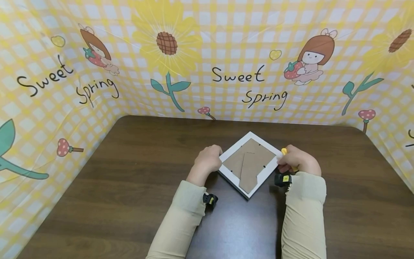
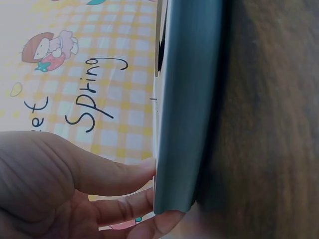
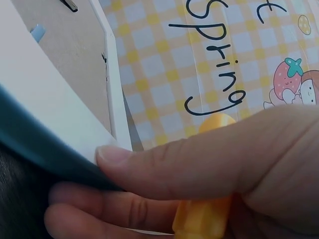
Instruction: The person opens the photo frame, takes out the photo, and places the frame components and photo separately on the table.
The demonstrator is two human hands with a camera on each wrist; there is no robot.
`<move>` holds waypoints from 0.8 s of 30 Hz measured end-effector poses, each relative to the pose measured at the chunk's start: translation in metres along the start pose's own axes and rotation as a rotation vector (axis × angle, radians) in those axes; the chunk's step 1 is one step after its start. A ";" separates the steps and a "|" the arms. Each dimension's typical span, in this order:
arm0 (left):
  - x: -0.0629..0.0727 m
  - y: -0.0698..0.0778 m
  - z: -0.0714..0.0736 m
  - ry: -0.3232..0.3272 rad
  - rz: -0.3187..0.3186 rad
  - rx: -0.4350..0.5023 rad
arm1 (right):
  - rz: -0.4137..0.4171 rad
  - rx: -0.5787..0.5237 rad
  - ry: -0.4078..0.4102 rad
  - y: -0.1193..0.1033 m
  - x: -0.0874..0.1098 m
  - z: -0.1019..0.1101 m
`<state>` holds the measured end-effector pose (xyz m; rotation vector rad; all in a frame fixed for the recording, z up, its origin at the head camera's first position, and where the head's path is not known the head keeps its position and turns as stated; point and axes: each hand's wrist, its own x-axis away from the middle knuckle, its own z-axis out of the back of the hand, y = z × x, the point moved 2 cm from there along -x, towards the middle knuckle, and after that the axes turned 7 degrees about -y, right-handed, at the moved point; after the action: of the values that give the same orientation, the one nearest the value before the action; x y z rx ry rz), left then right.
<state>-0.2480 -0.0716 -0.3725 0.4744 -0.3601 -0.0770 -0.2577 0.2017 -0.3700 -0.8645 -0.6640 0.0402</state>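
Observation:
A white picture frame (image 1: 233,150) is turned back side up, one corner toward me, in the head view. Its brown backing board (image 1: 258,153) carries a fold-out stand (image 1: 249,172) and small dark tabs along the edges. My left hand (image 1: 208,158) pinches the left corner, thumb on the back and fingers beneath, as the left wrist view shows. At the opposite corner my right hand (image 1: 299,160) pinches the frame between thumb and fingers. That hand also keeps a yellow handle-like object (image 3: 204,216) against its palm; its far end is hidden.
A dark brown wooden table (image 1: 129,187) lies under the frame. Yellow checked cloth (image 1: 226,43) with printed flowers and words rises behind it and along both sides. Each wrist wears a small black camera (image 1: 210,199).

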 end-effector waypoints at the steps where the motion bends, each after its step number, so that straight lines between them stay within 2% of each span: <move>1: 0.000 0.000 0.000 0.006 0.003 0.011 | -0.001 -0.007 -0.002 0.001 0.000 0.000; 6: -0.002 -0.001 -0.001 0.029 0.019 0.039 | -0.008 -0.046 -0.003 0.003 0.003 0.001; 9: -0.002 -0.001 -0.001 0.046 0.038 0.058 | -0.024 -0.031 0.020 0.003 0.004 0.003; 17: -0.002 0.000 0.000 0.075 0.095 0.062 | -0.080 0.091 0.189 -0.004 0.003 0.010; 24: 0.012 0.001 0.011 0.112 0.178 0.061 | -0.046 0.180 0.293 -0.014 -0.003 0.007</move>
<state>-0.2403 -0.0773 -0.3593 0.5032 -0.2939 0.1337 -0.2672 0.1966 -0.3578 -0.6645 -0.3986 -0.0665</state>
